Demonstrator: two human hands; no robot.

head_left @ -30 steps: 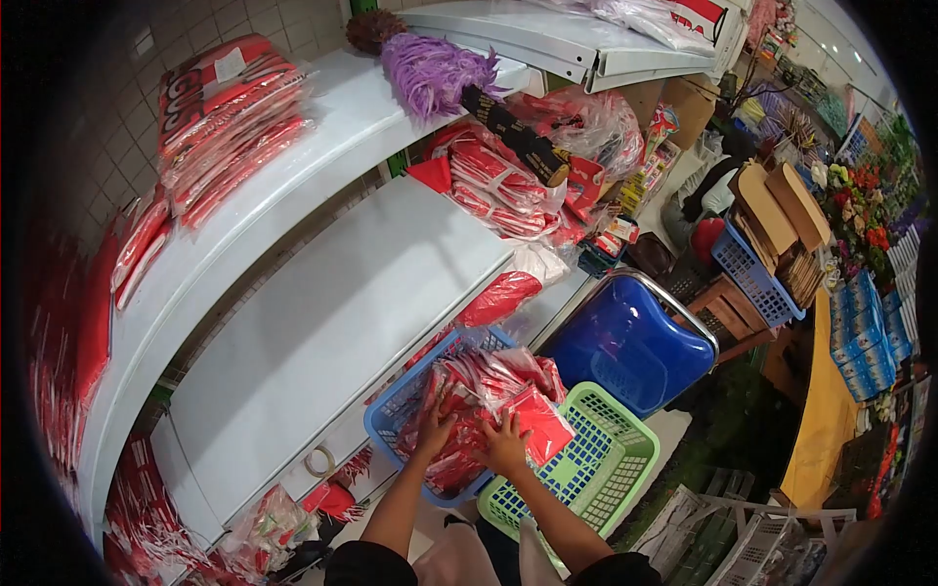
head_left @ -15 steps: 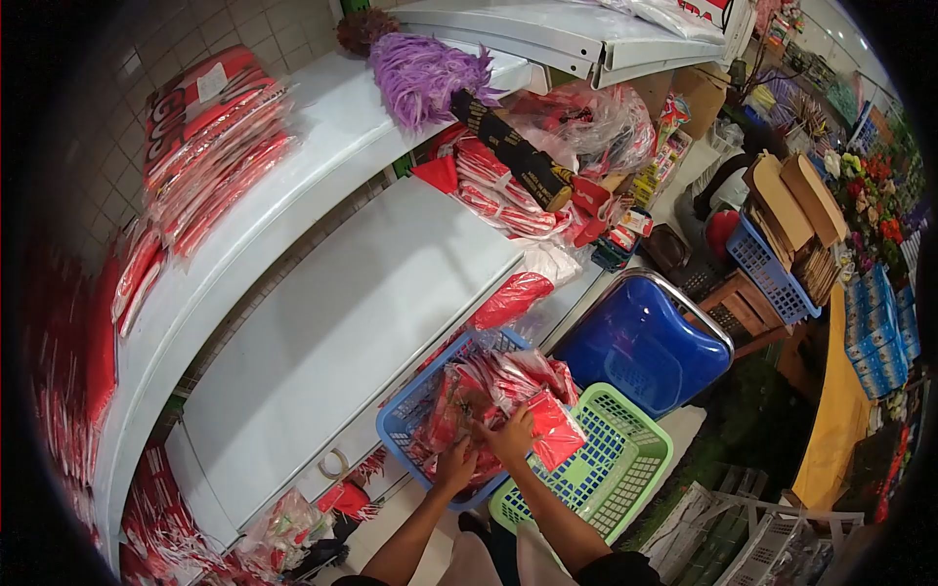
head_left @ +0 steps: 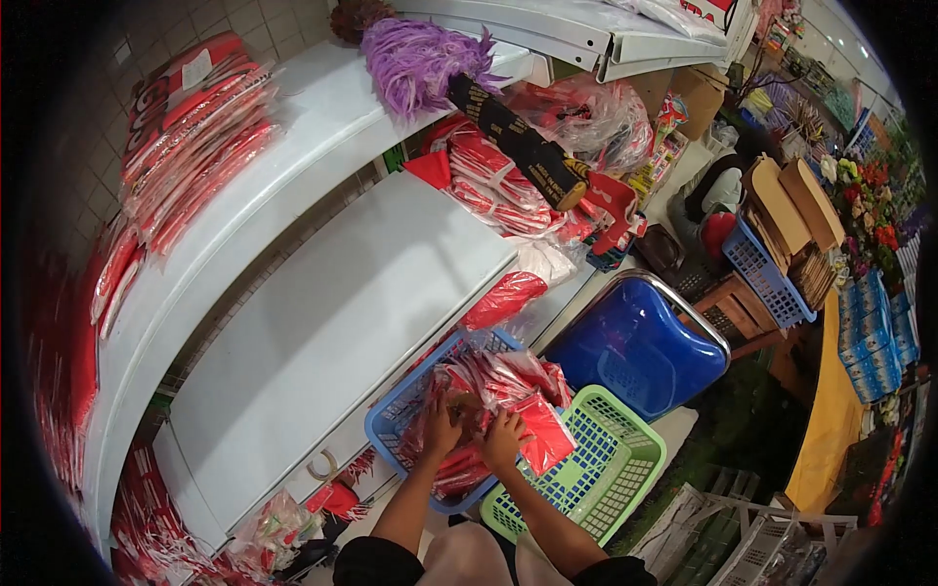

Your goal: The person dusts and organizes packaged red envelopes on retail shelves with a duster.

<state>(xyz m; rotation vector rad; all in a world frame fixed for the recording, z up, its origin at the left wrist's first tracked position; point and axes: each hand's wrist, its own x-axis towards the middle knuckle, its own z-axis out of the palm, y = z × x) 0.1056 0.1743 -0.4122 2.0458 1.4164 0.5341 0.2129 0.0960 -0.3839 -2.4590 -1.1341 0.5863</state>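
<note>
My left hand (head_left: pixel 441 431) reaches into a blue plastic basket (head_left: pixel 379 422), fingers curled at plastic-wrapped red packets (head_left: pixel 457 389). My right hand (head_left: pixel 502 439) is close beside it, fingers bent over the edges of the same heap; the fingertips of both hands are partly hidden. A bundle of red-and-white packets (head_left: pixel 513 376) fills the far side of the basket. Just right of my right hand, a flat, square red packet (head_left: pixel 550 441) in clear wrap lies across the rims. The green plastic basket (head_left: pixel 633 486) beside it has an openwork bottom.
A blue-backed chair (head_left: pixel 640 342) stands beyond the green basket. White shelves (head_left: pixel 332 293) run along the left, with stacked red packets (head_left: pixel 195 137) above. A tape roll (head_left: pixel 322 465) lies at the shelf's front edge. A purple feather duster (head_left: pixel 415 68) lies on the upper shelf.
My left hand has shifted left and up among the packets, and the gap between my hands has widened. My right hand moved slightly left. The whole view has shifted a little.
</note>
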